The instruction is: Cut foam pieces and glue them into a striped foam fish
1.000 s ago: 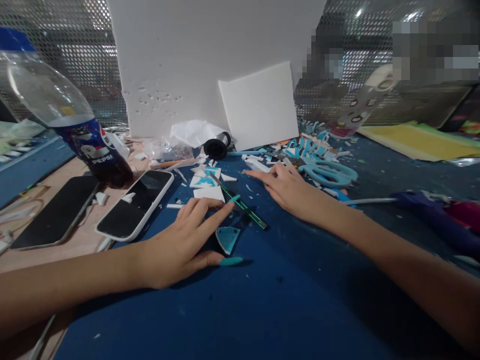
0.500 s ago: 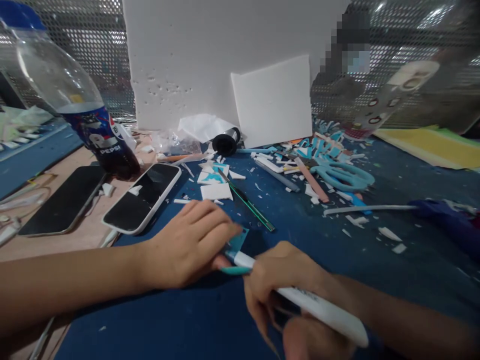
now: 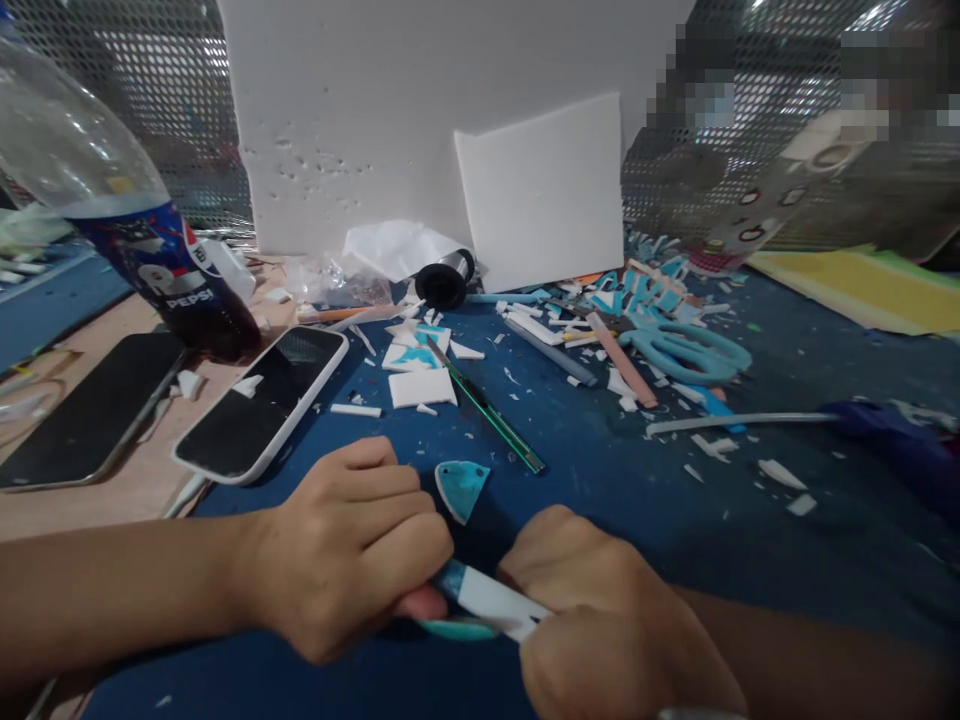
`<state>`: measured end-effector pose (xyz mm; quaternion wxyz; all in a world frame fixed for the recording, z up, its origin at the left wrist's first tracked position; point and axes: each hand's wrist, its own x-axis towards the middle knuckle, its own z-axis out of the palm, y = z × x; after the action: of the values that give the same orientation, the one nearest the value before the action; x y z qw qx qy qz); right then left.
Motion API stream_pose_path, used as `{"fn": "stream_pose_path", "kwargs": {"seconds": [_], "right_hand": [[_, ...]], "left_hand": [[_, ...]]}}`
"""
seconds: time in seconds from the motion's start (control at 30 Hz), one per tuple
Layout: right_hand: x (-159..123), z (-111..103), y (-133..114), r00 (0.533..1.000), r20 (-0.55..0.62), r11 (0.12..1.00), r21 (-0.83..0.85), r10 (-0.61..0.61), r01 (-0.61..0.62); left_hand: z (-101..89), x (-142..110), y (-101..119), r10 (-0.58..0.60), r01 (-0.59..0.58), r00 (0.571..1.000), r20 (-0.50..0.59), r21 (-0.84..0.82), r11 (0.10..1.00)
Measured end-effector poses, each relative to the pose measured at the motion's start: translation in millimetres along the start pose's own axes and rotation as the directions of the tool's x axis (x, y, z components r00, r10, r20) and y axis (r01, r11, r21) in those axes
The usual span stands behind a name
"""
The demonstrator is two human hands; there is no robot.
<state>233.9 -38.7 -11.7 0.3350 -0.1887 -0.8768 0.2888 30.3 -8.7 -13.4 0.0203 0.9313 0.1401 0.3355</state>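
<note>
Both hands meet low in the head view on a white marker (image 3: 491,600) with a blue end. My left hand (image 3: 352,545) is curled into a fist round the marker's blue cap end. My right hand (image 3: 607,620) is wrapped round the white barrel. Just beyond the knuckles a small teal triangular foam piece (image 3: 459,487) lies loose on the blue mat (image 3: 622,500). A thin green craft knife (image 3: 491,412) lies diagonally behind it.
Two phones (image 3: 262,400) (image 3: 86,410) and a Pepsi bottle (image 3: 142,230) are at the left. White foam boards (image 3: 540,190) lean on the mesh at the back. Light-blue scissors (image 3: 686,350), foam scraps and sticks litter the right middle; a purple tool (image 3: 892,440) lies far right.
My left hand left the teal piece and closed on the marker's end. My right hand drew the marker down toward me; both hands now grip it together.
</note>
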Motion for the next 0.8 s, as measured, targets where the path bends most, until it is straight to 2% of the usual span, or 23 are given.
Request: {"fn": "stream_pose_path", "kwargs": {"seconds": [0.07, 0.1, 0.13, 0.17, 0.2, 0.23, 0.27, 0.3, 0.37, 0.4, 0.47, 0.53, 0.6, 0.67, 0.73, 0.8], "right_hand": [[-5, -8, 0, 0.991, -0.084, 0.994, -0.017, 0.102, -0.104], [-9, -12, 0, 0.992, 0.023, 0.992, -0.020, 0.126, -0.126], [-12, -16, 0, 0.982, 0.005, 0.982, -0.042, 0.187, -0.186], [-15, -19, 1, 0.966, -0.036, 0.964, -0.069, 0.257, -0.259], [-17, -22, 2, 0.935, -0.141, 0.937, -0.082, 0.326, -0.339], [-17, -24, 3, 0.911, -0.230, 0.927, -0.077, 0.341, -0.366], [-15, -25, 6, 0.895, -0.309, 0.932, -0.068, 0.321, -0.357], [-11, -25, 9, 0.893, -0.340, 0.941, -0.058, 0.295, -0.333], [-1, -25, 16, 0.895, -0.377, 0.953, -0.085, 0.241, -0.292], [4, -25, 20, 0.914, -0.354, 0.952, -0.152, 0.199, -0.266], [14, -25, 25, 0.876, -0.447, 0.896, -0.291, 0.184, -0.337], [19, -25, 29, 0.872, -0.453, 0.852, -0.369, 0.183, -0.370], [20, -26, 31, 0.889, -0.420, 0.842, -0.400, 0.184, -0.363], [20, -29, 34, 0.885, -0.404, 0.855, -0.351, 0.230, -0.382], [20, -34, 39, 0.862, -0.406, 0.871, -0.250, 0.302, -0.423], [21, -40, 45, 0.844, -0.431, 0.877, -0.201, 0.320, -0.436]], "left_hand": [[-2.2, -4, -2, -0.035, 0.035, 0.999, -0.013, -0.019, 0.999], [-4.1, -6, -3, -0.072, 0.072, 0.997, -0.029, -0.020, 0.997], [-6.2, -7, -4, -0.149, 0.147, 0.987, -0.062, -0.031, 0.989], [-8.2, -9, -5, -0.245, 0.244, 0.961, -0.127, -0.025, 0.970], [-9.6, -9, -6, -0.299, 0.300, 0.941, -0.155, -0.016, 0.954], [-10.1, -9, -6, -0.222, 0.221, 0.972, -0.073, -0.017, 0.975], [-9.5, -8, -7, -0.183, 0.183, 0.983, -0.026, -0.011, 0.983], [-7.9, -6, -7, -0.183, 0.183, 0.983, 0.007, -0.007, 0.983], [-2.3, -4, -6, -0.267, 0.268, 0.963, -0.015, 0.034, 0.963], [1.2, -2, -6, -0.316, 0.318, 0.948, -0.032, 0.077, 0.945], [7.5, -1, -7, -0.378, 0.376, 0.926, -0.014, 0.153, 0.914], [11.2, -1, -7, -0.399, 0.387, 0.916, 0.044, 0.162, 0.908], [11.7, -1, -8, -0.389, 0.381, 0.917, 0.092, 0.091, 0.920], [9.7, -1, -7, -0.379, 0.380, 0.920, 0.103, 0.009, 0.925], [6.7, -2, -6, -0.371, 0.379, 0.921, 0.116, -0.059, 0.923], [3.5, -1, -5, -0.351, 0.369, 0.925, 0.147, -0.119, 0.922]]}}
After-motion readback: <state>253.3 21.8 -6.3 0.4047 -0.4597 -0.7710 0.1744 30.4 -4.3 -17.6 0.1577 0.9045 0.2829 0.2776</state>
